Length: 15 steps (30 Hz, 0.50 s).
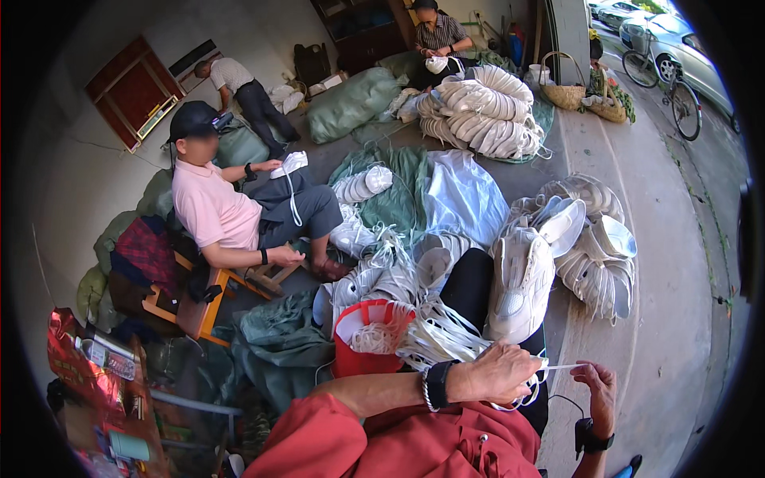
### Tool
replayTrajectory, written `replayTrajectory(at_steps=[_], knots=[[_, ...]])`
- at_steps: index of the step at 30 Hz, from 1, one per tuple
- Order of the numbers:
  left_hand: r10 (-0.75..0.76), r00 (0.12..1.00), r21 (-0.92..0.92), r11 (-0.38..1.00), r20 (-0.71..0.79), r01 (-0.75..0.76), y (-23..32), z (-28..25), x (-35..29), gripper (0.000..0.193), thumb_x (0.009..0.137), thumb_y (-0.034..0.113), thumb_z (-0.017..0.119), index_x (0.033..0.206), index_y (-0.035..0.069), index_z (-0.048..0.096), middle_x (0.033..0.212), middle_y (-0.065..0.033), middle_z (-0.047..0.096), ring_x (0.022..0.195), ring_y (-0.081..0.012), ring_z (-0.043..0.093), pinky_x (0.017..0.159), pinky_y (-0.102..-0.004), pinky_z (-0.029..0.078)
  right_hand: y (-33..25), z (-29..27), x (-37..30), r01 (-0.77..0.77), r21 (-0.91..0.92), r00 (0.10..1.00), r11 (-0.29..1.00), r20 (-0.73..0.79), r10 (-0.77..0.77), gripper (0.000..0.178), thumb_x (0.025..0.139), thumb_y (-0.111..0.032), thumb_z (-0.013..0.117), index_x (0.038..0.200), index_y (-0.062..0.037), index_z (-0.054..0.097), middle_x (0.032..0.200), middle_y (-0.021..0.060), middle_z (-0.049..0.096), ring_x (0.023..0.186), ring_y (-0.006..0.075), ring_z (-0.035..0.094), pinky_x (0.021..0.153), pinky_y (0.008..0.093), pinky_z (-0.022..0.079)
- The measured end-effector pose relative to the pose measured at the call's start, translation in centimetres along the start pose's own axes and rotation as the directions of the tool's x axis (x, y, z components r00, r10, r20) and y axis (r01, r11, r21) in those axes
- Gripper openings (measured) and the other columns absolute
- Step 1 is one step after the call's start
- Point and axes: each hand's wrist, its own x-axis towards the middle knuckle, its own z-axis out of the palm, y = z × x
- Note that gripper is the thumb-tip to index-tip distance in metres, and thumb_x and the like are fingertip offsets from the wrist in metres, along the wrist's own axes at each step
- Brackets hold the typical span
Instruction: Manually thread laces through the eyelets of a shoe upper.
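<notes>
Nearest me, wearer's L hand [498, 373] and R hand [598, 390] are apart over the lap, w/ a white lace [564, 366] drawn taut betw. them. L fingers curled in, gripping lace; R thumb & forefinger nearly closed, pinching its end. Further loops hang below L hand; can't tell from here if same lace. White shoe [522, 283] sits just beyond L hand, toe twd wearer, by dark-clad leg. Bundle of laces [442, 334] lies to its left, next to red bucket [362, 362], which holds more of same. Stacked shoe uppers [598, 271] on floor, R of shoe. Mid-room: green sacking [283, 334] and pale plastic sheet [464, 191]; co-worker in pink shirt [215, 199] seated on L, holding white upper [291, 165] w/ strap hanging. Further back: big heap of uppers [490, 107], 2nd person [441, 36] seated behind it w/ white item in hands, 3rd person [243, 88] bent over near wall. Wicker basket [564, 95] R of heap; bicycle [685, 107] and parked car [701, 60] outside, far R.
</notes>
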Motion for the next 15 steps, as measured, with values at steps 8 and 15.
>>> replayTrajectory(at_steps=[8, 15], knots=[[0.145, 0.870, -0.248, 0.925, -0.472, -0.288, 0.7, 1.1, 2.5, 0.061, 0.072, 0.016, 0.074, 0.122, -0.006, 0.047, 0.096, -0.0176, 0.056, 0.090, -0.0343, 0.056, 0.084, -0.0407, 0.043, -4.5, 2.5, -1.6, 0.153, -0.019, 0.988, 0.988, 0.015, -0.153, 0.020, 0.086, -0.020, 0.068, 0.086, 0.0003, 0.069, 0.103, 0.0129, 0.063, 0.088, 0.0159, 0.058, 0.080, 0.0300, 0.046], [0.081, 0.961, -0.462, 0.864, -0.263, -0.199, 1.4, 1.1, 2.2, 0.027, 0.074, 0.012, 0.069, 0.093, 0.000, 0.056, 0.078, -0.0156, 0.059, 0.079, -0.0348, 0.059, 0.073, -0.0401, 0.044, -7.1, 4.5, -2.5, 0.343, -0.019, 0.939, 0.939, 0.025, -0.343, 0.016, 0.085, -0.016, 0.066, 0.082, -0.0002, 0.066, 0.112, 0.0164, 0.057, 0.100, 0.0237, 0.055, 0.084, 0.0348, 0.046]])
